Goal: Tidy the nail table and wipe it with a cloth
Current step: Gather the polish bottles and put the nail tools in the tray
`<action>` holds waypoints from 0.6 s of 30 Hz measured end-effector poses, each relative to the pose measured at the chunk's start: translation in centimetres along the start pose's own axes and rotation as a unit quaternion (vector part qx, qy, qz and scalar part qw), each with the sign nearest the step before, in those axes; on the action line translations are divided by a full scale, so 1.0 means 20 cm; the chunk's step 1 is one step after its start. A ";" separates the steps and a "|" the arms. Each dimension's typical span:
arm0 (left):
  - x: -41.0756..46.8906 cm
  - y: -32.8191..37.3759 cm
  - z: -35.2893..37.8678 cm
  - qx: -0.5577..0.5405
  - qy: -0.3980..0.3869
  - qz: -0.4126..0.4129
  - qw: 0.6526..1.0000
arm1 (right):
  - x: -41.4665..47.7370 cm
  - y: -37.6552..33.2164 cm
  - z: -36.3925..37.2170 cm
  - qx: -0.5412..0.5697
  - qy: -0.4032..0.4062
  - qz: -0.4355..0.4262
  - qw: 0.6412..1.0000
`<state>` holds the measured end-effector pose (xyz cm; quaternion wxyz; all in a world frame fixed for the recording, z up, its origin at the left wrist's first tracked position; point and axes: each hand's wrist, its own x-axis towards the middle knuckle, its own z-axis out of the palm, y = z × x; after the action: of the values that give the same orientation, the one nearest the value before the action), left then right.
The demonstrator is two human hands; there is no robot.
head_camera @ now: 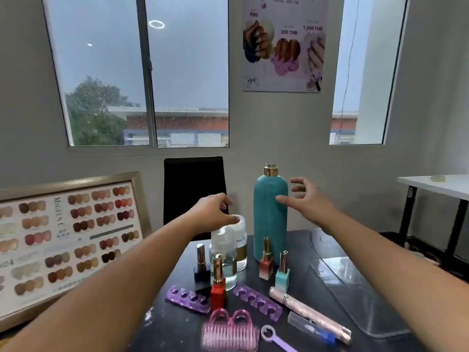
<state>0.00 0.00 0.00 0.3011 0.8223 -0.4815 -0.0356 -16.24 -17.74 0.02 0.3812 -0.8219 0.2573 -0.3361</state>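
— Where is the tabletop, and what stands on it?
— The dark tabletop (177, 329) lies under everything. The tall teal bottle (270, 219) stands upright toward its far edge with a gold cap on. Its wall is opaque, so what it holds is hidden.

— Any other containers?
— Just left of the teal bottle is a clear jar (224, 269) with clear liquid in its lower part. A second clear container with a gold band (241, 251) sits tight against it. A white lid (239, 223) tops them, but I cannot tell which one it closes. In front of the teal bottle stand four capped polishes: navy (202, 271) and red (218, 290) to the left, coral (266, 262) and mint (282, 274) straight ahead.

— And the grips?
— The left hand (215, 209) sits over the white lid with its fingers curled and its thumb on the near rim, a narrow grip on the lid. The right hand (311, 199) hovers just right of the teal bottle, its fingers spread wide and holding nothing. Its thumb tip overlaps the bottle's side, and I cannot tell whether it touches.

— What lies further out?
— Nearer than the teal bottle lie two purple toe separators (187, 298), a pink brush (229, 331), a pink pen-shaped tool (309, 313) and a lilac tool (276, 339). A clear plastic sheet (355, 290) lies right of the bottle. A framed colour chart (68, 237) leans to its left, and a black chair (194, 184) stands behind it.
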 end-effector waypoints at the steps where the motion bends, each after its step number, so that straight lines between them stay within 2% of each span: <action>1: 0.03 0.00 0.00 0.011 -0.026 -0.011 1.000 | 0.02 0.01 0.02 0.009 -0.032 0.013 0.999; 3: 0.08 0.02 0.01 0.053 -0.067 -0.016 0.996 | 0.06 0.03 0.05 0.015 -0.094 0.018 0.995; 5: 0.13 0.05 0.02 0.089 -0.098 -0.018 0.991 | 0.10 0.03 0.10 0.024 -0.107 0.012 0.994; 8: 0.19 0.10 0.03 0.144 -0.118 -0.012 0.982 | 0.14 0.04 0.13 0.033 -0.081 -0.004 0.996; 12: 0.26 0.13 0.04 0.165 -0.121 -0.002 0.979 | 0.17 0.06 0.12 -0.020 -0.027 -0.028 0.999; 18: 0.38 0.27 0.09 0.189 -0.056 0.041 0.980 | 0.27 0.11 -0.05 -0.023 0.050 -0.019 0.998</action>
<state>-0.74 -8.96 3.19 0.1141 0.8405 -0.5293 0.0224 -13.96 -23.19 0.66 0.3422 -0.8176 0.2677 -0.3779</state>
